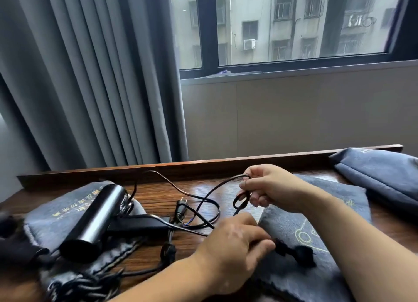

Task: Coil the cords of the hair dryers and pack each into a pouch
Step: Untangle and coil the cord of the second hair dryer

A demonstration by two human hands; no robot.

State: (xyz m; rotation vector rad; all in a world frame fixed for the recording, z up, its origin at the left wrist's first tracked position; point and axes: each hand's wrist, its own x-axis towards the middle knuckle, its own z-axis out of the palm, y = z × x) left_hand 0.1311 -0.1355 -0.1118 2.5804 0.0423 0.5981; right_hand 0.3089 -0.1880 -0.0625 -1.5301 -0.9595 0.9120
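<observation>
A black hair dryer [95, 220] lies on a grey pouch [56, 213] at the left. Its black cord [203, 202] runs loosely across the wooden table [158, 195], with the plug [182, 205] lying near the middle. My right hand [271, 188] is raised above the table and pinches a small loop of cord [243, 200]. My left hand [230, 245] is lower and nearer, fingers curled round a black tasselled string [294, 254] on a second grey pouch [305, 234]. The cord passes under that hand.
A filled grey pouch [384, 172] lies at the back right against the table's raised rim [203, 163]. A blurred dark object [13, 245] sits at the left edge. Braided drawstrings [90, 283] trail along the near left. Grey curtains and a window stand behind.
</observation>
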